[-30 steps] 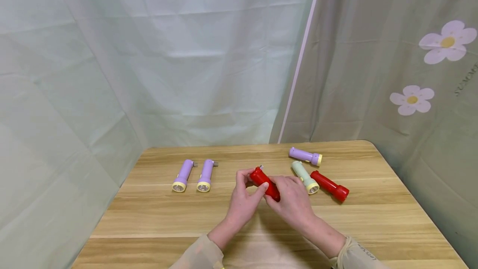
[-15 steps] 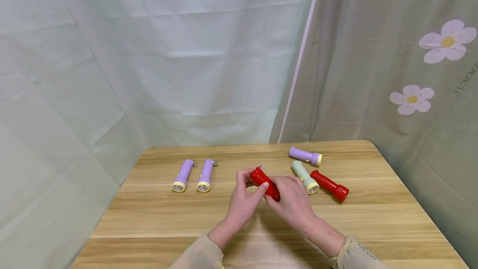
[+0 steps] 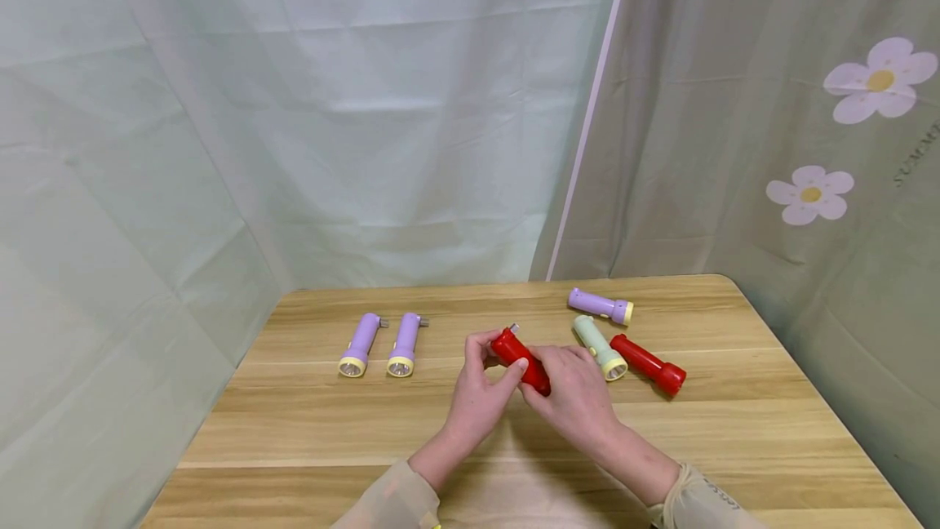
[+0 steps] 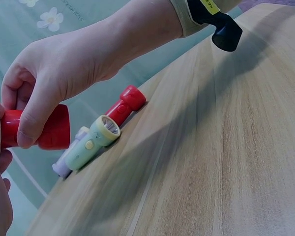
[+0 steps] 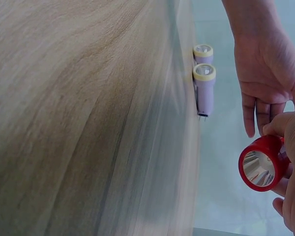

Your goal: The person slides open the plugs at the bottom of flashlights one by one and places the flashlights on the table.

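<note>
Hands (image 3: 476,400) unmoved, wooden table (image 3: 308,431) below, curtains (image 3: 411,153) behind

My left hand (image 3: 477,402) and right hand (image 3: 578,397) are bare. My left sleeve (image 3: 396,498) is beige, with faint pinkish patches and a sliver of yellow at its lower edge. My right sleeve (image 3: 693,504) is beige too, its cuff (image 4: 185,17) gathered in creases, with small dark lettering (image 3: 722,494). Next to that cuff I wear a black band (image 4: 197,13) with a yellow label (image 4: 210,6) and a black, flared, cup-like piece (image 4: 226,37).
</note>
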{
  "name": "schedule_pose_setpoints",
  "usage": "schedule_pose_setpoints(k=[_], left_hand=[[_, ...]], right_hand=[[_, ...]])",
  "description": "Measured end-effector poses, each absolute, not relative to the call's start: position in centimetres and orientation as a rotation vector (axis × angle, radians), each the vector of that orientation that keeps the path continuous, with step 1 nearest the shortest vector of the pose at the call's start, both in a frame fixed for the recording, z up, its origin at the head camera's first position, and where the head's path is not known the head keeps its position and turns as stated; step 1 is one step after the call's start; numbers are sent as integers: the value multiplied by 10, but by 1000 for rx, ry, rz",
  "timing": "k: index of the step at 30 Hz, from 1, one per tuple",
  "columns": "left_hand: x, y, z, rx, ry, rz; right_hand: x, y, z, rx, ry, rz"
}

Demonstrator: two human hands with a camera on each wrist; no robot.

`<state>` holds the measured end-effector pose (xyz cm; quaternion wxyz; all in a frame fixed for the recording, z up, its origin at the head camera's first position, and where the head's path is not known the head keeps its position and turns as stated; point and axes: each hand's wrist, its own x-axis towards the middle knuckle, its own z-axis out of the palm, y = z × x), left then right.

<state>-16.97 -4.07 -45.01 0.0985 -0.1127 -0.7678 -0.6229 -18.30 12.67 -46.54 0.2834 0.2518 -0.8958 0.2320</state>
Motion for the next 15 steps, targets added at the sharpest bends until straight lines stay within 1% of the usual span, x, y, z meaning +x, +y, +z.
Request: schedule_pose_setpoints(k=[4,11,15], left_hand=[[-163,-40,-440,-345,-2267,-1839],[-179,-43,-465,-319,-2298,-1852],[-182,-45,-471,-359,-2283,-1866]], right_hand=[[-184,127,-466,678,-2385,617],[-183,126,-467,684,-2379,618],[-183,126,-466,679,-2398,621]])
